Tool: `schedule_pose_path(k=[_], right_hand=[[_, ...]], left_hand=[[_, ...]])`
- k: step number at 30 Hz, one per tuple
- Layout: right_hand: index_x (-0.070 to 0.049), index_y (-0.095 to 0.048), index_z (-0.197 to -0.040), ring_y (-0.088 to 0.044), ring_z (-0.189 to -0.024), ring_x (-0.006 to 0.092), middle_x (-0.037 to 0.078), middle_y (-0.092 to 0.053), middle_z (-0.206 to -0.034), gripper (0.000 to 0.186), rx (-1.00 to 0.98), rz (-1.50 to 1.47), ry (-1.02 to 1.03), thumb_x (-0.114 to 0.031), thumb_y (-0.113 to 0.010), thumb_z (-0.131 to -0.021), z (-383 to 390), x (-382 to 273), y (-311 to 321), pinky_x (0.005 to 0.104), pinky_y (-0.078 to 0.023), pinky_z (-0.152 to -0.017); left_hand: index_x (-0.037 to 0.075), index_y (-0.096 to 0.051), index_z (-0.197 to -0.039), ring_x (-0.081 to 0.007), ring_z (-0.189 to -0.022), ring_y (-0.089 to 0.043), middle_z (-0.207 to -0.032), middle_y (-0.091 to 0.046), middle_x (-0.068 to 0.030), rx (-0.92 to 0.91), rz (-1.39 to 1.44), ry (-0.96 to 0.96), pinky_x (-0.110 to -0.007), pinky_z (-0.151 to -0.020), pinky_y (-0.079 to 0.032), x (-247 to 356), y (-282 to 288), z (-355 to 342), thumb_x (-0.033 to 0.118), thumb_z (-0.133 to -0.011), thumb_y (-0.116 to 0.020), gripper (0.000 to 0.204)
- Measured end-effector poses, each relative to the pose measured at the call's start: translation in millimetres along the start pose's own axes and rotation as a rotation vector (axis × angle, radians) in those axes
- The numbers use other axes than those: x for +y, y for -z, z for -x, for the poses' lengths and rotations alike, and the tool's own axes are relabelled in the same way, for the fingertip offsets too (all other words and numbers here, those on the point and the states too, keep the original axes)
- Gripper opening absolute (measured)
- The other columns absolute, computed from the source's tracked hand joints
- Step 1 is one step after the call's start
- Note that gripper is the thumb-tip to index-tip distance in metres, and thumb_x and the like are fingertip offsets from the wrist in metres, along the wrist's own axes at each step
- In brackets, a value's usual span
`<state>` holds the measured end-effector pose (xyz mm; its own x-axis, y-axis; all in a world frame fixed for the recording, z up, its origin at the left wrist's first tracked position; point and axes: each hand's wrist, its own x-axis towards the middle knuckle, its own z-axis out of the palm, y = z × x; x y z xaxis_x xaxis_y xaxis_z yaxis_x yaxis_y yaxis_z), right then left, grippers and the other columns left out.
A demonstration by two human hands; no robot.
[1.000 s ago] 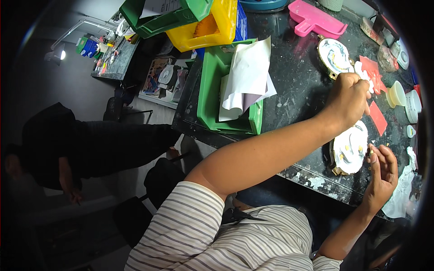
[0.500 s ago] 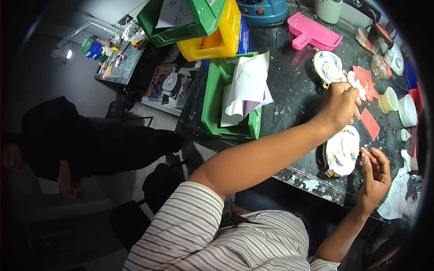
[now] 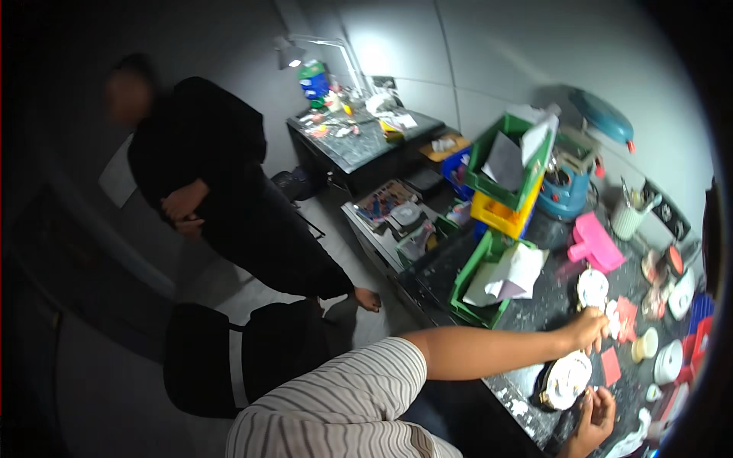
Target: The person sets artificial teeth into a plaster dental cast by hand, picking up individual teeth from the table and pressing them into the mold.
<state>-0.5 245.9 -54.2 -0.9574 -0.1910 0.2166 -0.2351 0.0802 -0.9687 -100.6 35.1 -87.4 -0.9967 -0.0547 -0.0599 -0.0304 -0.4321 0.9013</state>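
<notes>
My left hand (image 3: 588, 330) is closed in a pinch beside some small white pieces (image 3: 611, 320) and a crumpled red sheet (image 3: 625, 322); what it grips is hidden. Behind it lies an oval mould filled with white material (image 3: 592, 287). A second filled mould (image 3: 569, 376) in a metal frame lies between my hands, near a flat red sheet (image 3: 611, 366). My right hand (image 3: 598, 420), at that nearer mould's right edge, has curled fingers pinched on something too small to make out.
Stacked bins (image 3: 506, 210), a green bin with paper (image 3: 466, 294), a blue machine (image 3: 565, 198), a pink dustpan (image 3: 595, 244) and cups (image 3: 644, 346) crowd the dark bench (image 3: 511, 389). A person in black (image 3: 214, 175) stands left, near a second desk (image 3: 366, 153).
My view has swung up and to the left, showing more wall, the second desk and the standing person's upper body. Both my hands stay beside the moulds, lower in the picture.
</notes>
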Motion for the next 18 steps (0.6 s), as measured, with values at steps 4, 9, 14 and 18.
schedule_pose_path(k=[4, 9, 14, 18], right_hand=[[0.003, -0.065, -0.121, -0.071, -0.09, 0.0161, 0.013, -0.074, -0.102, 0.025, -0.012, 0.072, 0.007, -0.001, -0.07, -0.097, 4, -11, 5, 0.0275, -0.058, -0.081], [0.004, -0.067, -0.119, -0.07, -0.087, 0.0152, 0.012, -0.074, -0.101, 0.024, -0.021, 0.102, 0.035, -0.002, -0.072, -0.096, -1, -12, 3, 0.0271, -0.058, -0.08], [0.005, -0.068, -0.115, -0.07, -0.086, 0.0156, 0.013, -0.074, -0.1, 0.021, 0.002, 0.081, 0.042, 0.001, -0.071, -0.095, -1, -15, -3, 0.0276, -0.059, -0.078], [0.005, -0.068, -0.115, -0.07, -0.087, 0.0158, 0.013, -0.074, -0.1, 0.021, 0.011, 0.07, 0.056, 0.003, -0.072, -0.094, -1, -10, -2, 0.0276, -0.059, -0.08]], left_hand=[[-0.002, -0.056, -0.087, -0.0189, -0.035, -0.049, -0.06, -0.061, -0.0159, -0.012, -0.035, -0.008, -0.031, -0.034, -0.04, 7, -8, 6, 0.026, -0.101, -0.049, 0.033], [-0.002, -0.056, -0.087, -0.0185, -0.037, -0.05, -0.061, -0.06, -0.0151, -0.016, -0.032, -0.026, -0.03, -0.034, -0.041, 14, -8, 8, 0.023, -0.1, -0.048, 0.029], [-0.002, -0.055, -0.086, -0.0184, -0.037, -0.05, -0.061, -0.06, -0.0148, -0.004, -0.045, -0.039, -0.03, -0.034, -0.042, 20, -7, 10, 0.02, -0.098, -0.048, 0.026], [-0.002, -0.055, -0.086, -0.018, -0.037, -0.05, -0.061, -0.059, -0.0145, 0.002, -0.075, -0.048, -0.03, -0.034, -0.041, 24, -10, 14, 0.019, -0.098, -0.048, 0.025]])
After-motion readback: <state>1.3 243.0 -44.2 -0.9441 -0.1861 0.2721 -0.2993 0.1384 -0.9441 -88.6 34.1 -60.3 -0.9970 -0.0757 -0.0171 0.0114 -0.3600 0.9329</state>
